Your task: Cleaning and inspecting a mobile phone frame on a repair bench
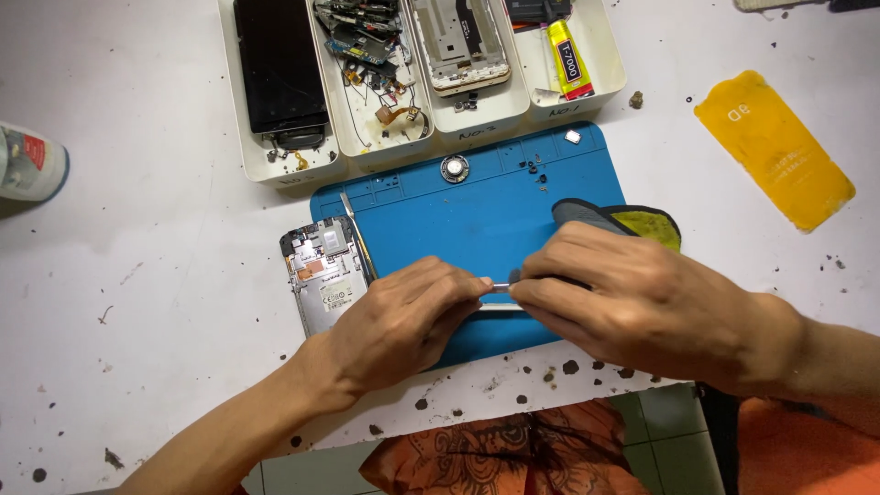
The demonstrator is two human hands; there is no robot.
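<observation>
Over the near edge of a blue work mat, my left hand and my right hand meet fingertip to fingertip. Between them they pinch a thin silvery metal piece; most of it is hidden by the fingers. An opened phone body with bare circuit parts lies just left of my left hand, half on the mat. Slim metal tweezers rest along the phone's right side.
Several white trays at the back hold a black screen, loose boards and cables, a phone frame and a yellow glue tube. A yellow film lies far right, a cloth behind my right hand, a bottle far left.
</observation>
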